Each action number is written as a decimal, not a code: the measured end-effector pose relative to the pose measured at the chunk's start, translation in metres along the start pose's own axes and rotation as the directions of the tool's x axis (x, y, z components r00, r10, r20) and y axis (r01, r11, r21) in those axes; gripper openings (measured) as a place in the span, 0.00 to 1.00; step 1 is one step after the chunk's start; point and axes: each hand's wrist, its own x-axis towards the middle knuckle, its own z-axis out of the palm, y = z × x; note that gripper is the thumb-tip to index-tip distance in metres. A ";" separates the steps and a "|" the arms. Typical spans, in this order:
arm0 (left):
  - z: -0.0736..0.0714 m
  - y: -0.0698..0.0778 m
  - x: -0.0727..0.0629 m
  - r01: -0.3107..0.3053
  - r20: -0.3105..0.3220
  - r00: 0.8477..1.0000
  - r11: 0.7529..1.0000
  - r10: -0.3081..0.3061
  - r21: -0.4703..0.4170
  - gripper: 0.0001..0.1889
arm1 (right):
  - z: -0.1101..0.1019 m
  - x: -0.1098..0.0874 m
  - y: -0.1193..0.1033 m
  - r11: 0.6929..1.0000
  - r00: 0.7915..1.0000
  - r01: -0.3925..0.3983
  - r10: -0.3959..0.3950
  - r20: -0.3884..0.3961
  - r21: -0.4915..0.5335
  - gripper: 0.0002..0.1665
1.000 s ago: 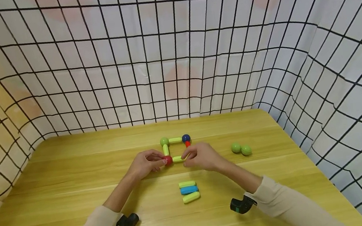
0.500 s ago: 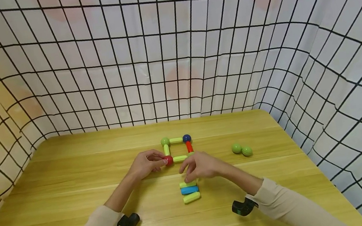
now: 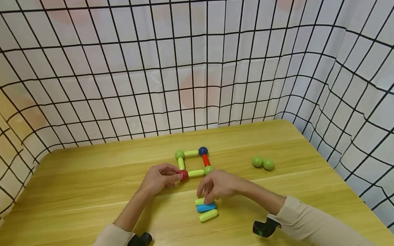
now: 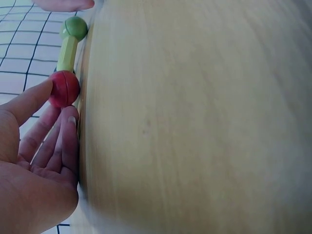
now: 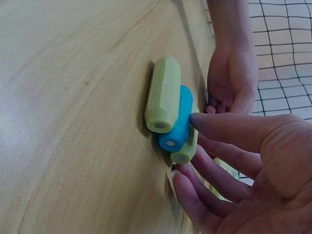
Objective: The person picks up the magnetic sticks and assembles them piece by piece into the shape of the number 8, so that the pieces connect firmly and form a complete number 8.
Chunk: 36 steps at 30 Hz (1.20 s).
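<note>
A square of magnetic rods and balls lies on the table, with a green ball (image 3: pixel 179 154), a dark blue ball (image 3: pixel 203 151), a red ball (image 3: pixel 184 175) and another green ball (image 3: pixel 208 170) at its corners. My left hand (image 3: pixel 157 179) holds the red ball between thumb and fingers; the left wrist view shows the thumb (image 4: pixel 36 100) on its side. My right hand (image 3: pixel 221 184) pinches the farthest yellow-green rod (image 5: pixel 184 153) of a small row. Beside that rod lie a blue rod (image 3: pixel 206 208) and a nearer yellow-green rod (image 3: pixel 209 215).
Two loose green balls (image 3: pixel 263 163) sit together to the right of the square. White sheeting behind a black wire grid (image 3: pixel 177 88) encloses the back and sides of the wooden table (image 3: pixel 77 180).
My right hand has drawn back from the square's near right corner to the row of rods and taken the far rod between thumb and fingers. The left hand has stayed on the red ball.
</note>
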 end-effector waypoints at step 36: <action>-0.001 -0.003 0.002 0.017 0.005 1.000 1.000 -0.017 -0.019 0.14 | 0.010 0.013 0.001 0.993 0.984 -0.106 0.097 -0.146 -0.052 0.11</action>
